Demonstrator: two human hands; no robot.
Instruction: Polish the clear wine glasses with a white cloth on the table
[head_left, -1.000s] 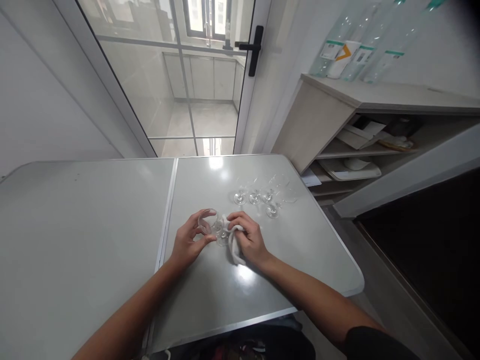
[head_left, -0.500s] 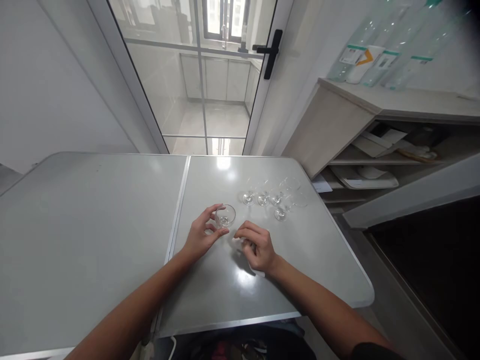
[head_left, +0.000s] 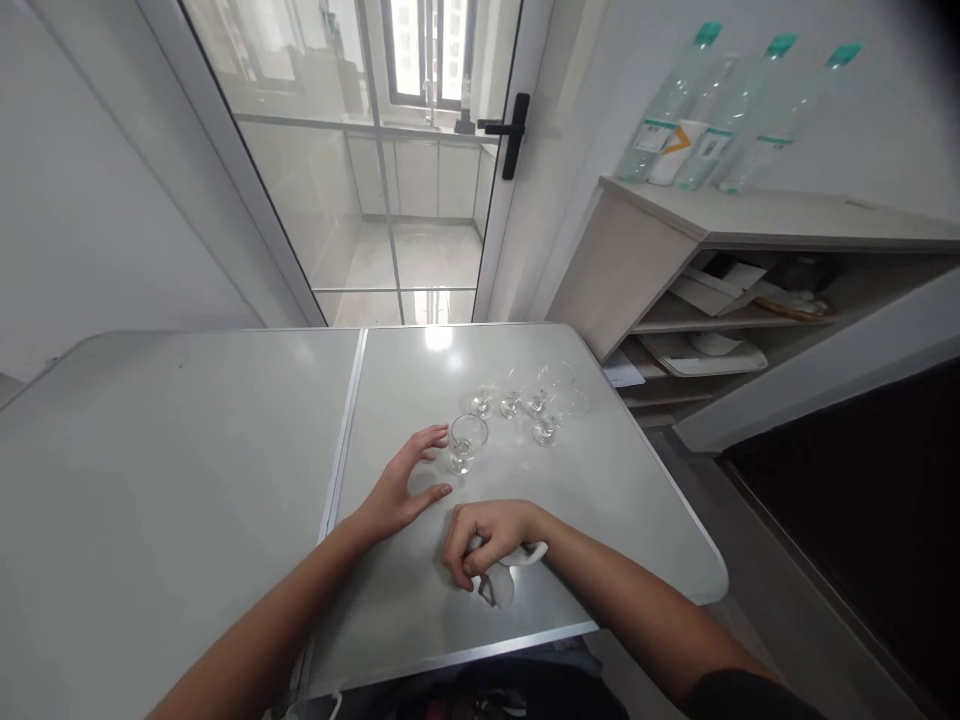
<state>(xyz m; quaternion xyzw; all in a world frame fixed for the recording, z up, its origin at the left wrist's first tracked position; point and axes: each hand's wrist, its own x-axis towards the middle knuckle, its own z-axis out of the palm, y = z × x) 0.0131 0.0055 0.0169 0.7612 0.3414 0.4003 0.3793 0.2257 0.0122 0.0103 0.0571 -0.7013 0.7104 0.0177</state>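
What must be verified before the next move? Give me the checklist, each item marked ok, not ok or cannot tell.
1. Nearest glass standing upright on the table: ok.
2. Its foot apart from the feet of the other glasses: ok.
3. Left grip open beside that glass: ok.
4. Left fingertips off the glass: cannot tell; they are very close to its rim.
5. Right grip empty: not ok; it holds the white cloth.
6. Glass free of smudges: cannot tell; too small to see.
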